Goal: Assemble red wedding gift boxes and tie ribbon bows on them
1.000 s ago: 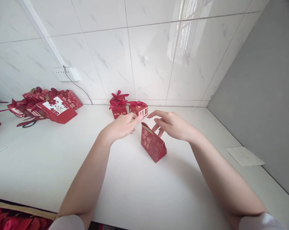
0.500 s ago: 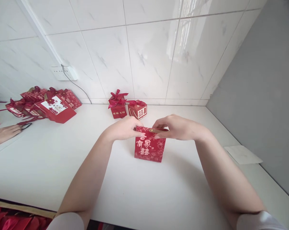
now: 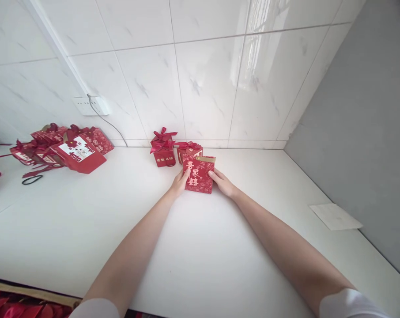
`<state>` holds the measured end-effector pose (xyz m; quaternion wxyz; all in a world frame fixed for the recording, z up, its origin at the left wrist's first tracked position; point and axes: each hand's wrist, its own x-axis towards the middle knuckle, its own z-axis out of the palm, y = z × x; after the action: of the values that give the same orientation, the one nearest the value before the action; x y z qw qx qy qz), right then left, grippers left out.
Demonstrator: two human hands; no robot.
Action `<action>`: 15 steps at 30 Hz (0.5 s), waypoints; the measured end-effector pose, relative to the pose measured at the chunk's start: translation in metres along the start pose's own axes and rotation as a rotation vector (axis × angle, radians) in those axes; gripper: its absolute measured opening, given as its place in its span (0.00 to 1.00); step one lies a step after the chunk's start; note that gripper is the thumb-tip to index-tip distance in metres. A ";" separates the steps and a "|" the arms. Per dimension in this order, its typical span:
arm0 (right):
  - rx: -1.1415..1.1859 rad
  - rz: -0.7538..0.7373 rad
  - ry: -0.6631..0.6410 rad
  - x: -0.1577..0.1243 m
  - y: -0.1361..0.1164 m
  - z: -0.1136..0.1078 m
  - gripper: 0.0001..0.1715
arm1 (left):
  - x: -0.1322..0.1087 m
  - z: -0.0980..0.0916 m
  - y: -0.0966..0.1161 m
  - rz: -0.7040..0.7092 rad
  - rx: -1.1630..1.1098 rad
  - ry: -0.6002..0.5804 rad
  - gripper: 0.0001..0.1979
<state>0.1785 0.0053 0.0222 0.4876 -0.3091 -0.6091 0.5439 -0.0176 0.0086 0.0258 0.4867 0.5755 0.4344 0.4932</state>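
A red patterned gift bag (image 3: 200, 176) with pale Chinese lettering stands upright on the white table. Its top edge carries a tan strap with a gold stud. My left hand (image 3: 179, 182) grips the bag's left side, thumb on the front face. On the opposite side my right hand (image 3: 221, 182) holds it the same way; the fingers behind the bag are hidden. Just behind it sits a small red box (image 3: 183, 152) with a ribbon bow, partly covered by the bag. Beside that stand red ribboned boxes (image 3: 164, 157), one in front of another.
Against the tiled wall at left lies a pile of red gift bags (image 3: 76, 154), with a black loop (image 3: 32, 179) before it. A wall socket (image 3: 91, 106) trails a grey cable. White paper (image 3: 335, 216) lies near the grey panel (image 3: 362, 132). Red items fill a box (image 3: 17, 304) at lower left.
Both hands have shifted from the bag's top to its sides. The bag has moved away from me, close to the ribboned boxes. Another person's hand at left has left the view.
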 end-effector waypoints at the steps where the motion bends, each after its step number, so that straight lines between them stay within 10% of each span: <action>1: 0.014 0.008 0.001 -0.001 0.007 0.000 0.29 | -0.001 -0.001 -0.004 -0.012 -0.033 -0.020 0.32; 15: 0.055 0.242 0.137 0.005 0.022 -0.006 0.30 | 0.011 -0.015 -0.006 -0.157 -0.114 0.001 0.34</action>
<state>0.1791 0.0165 0.0020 0.4672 -0.4033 -0.5173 0.5929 -0.0313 0.0223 0.0217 0.5555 0.5108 0.4498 0.4776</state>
